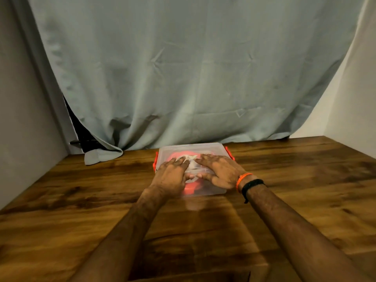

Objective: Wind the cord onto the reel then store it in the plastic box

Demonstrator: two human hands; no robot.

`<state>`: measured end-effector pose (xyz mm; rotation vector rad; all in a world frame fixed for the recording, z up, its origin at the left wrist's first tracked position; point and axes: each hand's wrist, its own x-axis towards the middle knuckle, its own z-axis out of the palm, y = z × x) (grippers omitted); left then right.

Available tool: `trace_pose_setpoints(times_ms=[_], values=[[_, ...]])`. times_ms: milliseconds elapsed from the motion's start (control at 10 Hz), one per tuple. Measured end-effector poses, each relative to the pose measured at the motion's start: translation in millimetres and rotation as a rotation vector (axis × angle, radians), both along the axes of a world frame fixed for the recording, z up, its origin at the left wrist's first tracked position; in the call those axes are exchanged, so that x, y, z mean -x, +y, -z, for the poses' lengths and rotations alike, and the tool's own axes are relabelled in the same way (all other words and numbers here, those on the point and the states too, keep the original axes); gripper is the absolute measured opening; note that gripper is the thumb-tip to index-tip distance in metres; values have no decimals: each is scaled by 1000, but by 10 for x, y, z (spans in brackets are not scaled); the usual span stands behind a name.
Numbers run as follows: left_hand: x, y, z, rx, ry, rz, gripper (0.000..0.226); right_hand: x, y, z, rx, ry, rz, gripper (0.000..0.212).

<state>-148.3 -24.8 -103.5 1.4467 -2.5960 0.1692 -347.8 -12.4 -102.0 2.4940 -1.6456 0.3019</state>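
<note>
**Reel shut away in the clear box**

The plastic box (211,151) sits flat toward the far side of the wooden table, a shallow, see-through tub with its clear lid on top and orange-red clips at the left and right ends. Through the lid the reel (189,190) shows as a round orange-red shape lying flat inside, with the whitish cord (192,159) bunched near its middle. The lid blurs finer detail.
</note>
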Motion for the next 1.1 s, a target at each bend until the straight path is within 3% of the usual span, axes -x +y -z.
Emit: trace_pose_setpoints(times_ms=[400,700,900,1100], values=[[153,-1648,-65,-10,-27,-50,60,148,-1672,-7,45,4,-20,61],[172,-1880,-193,-127,-10,-48,66,161,-1893,-153,-47,-4,10,68],[163,-1819,-815,-102,129,-135,80,174,-1877,-787,-3,-87,112,77],[177,-1811,-2183,109,156,-137,82,174,-1874,-2121,109,-147,187,91]])
